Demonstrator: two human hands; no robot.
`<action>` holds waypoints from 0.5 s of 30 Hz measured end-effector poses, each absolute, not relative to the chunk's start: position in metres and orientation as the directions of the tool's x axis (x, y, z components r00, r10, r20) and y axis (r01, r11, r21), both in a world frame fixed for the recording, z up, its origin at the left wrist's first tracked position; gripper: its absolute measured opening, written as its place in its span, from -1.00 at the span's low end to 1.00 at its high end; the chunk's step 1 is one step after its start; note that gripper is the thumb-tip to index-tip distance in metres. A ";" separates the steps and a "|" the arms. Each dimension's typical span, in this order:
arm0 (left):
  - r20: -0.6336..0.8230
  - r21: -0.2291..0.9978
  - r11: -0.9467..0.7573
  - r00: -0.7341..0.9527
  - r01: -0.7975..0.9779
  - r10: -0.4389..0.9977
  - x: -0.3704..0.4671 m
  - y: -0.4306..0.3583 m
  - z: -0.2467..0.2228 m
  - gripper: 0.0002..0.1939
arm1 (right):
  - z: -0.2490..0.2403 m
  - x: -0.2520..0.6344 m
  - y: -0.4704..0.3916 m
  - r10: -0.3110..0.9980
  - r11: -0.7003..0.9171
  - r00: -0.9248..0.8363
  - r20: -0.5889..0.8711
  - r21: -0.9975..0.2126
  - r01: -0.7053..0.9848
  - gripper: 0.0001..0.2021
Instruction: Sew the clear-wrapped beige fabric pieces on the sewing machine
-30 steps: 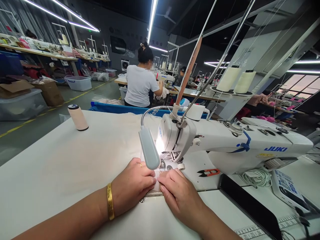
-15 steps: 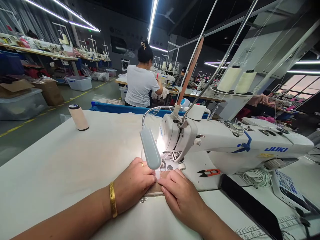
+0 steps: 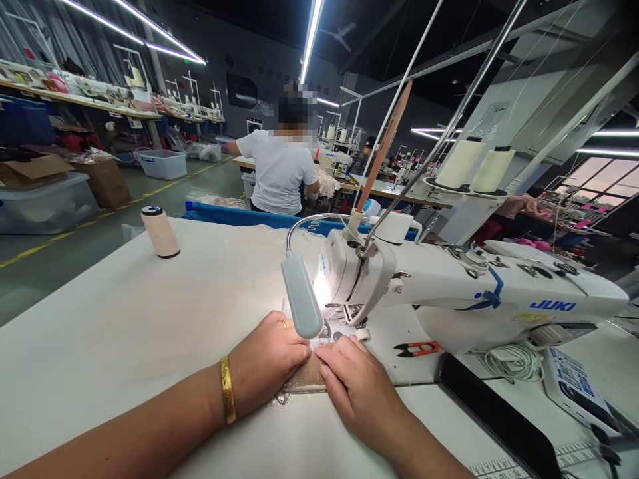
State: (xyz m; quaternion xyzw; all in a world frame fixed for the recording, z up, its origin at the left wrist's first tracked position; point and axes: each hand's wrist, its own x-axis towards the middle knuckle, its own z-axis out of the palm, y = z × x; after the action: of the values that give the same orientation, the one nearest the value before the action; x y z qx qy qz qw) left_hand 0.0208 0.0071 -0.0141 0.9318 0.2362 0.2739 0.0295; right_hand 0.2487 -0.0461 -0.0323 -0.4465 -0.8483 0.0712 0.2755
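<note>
A small flat piece of brown fabric (image 3: 305,376) with a pale edge lies below the presser foot area of a white sewing machine (image 3: 429,266). My left hand (image 3: 269,362), wearing a gold bangle and ring, is closed with its thumb and curled fingers on the fabric's left side. My right hand (image 3: 360,386) pinches and presses the right side, its fingertips close to the left thumb. A grey lamp head (image 3: 302,299) on a bent neck covers the needle from view and lights the spot. How the fabric lies under the foot is hidden.
Orange-handled thread snips (image 3: 419,348) and a black phone (image 3: 499,416) lie right of my hands, near a coiled cable (image 3: 514,358). A peach thread cone (image 3: 160,233) stands at the table's far left. A person in a white shirt (image 3: 282,171) sits ahead.
Both hands stay on the fabric, almost unmoved; less of it shows between the fingertips. The view has shifted slightly. The person ahead has stretched an arm out to the left.
</note>
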 end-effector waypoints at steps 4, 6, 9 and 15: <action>0.496 0.172 -0.871 0.723 0.461 0.481 0.023 0.012 -0.015 -0.70 | -0.029 0.250 -0.046 0.814 0.568 -0.428 0.394 -0.381 0.729 -0.68; 0.482 0.179 -0.854 0.713 0.488 0.508 0.025 0.013 -0.013 -0.68 | -0.028 0.251 -0.047 0.821 0.556 -0.411 0.396 -0.394 0.732 -0.70; 0.444 0.219 -0.817 0.691 0.533 0.570 0.028 0.014 -0.009 -0.65 | -0.027 0.253 -0.046 0.831 0.528 -0.364 0.421 -0.392 0.753 -0.72; 0.492 0.205 -0.823 0.671 0.530 0.555 0.030 0.018 -0.008 -0.74 | -0.020 0.255 -0.043 0.838 0.496 -0.305 0.452 -0.399 0.771 -0.68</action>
State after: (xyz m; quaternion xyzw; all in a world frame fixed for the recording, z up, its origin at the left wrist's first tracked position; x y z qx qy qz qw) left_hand 0.0301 0.0177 -0.0081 0.9137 0.2968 0.2767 0.0224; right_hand 0.2548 -0.0429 -0.0203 -0.4992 -0.8061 0.0537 0.3134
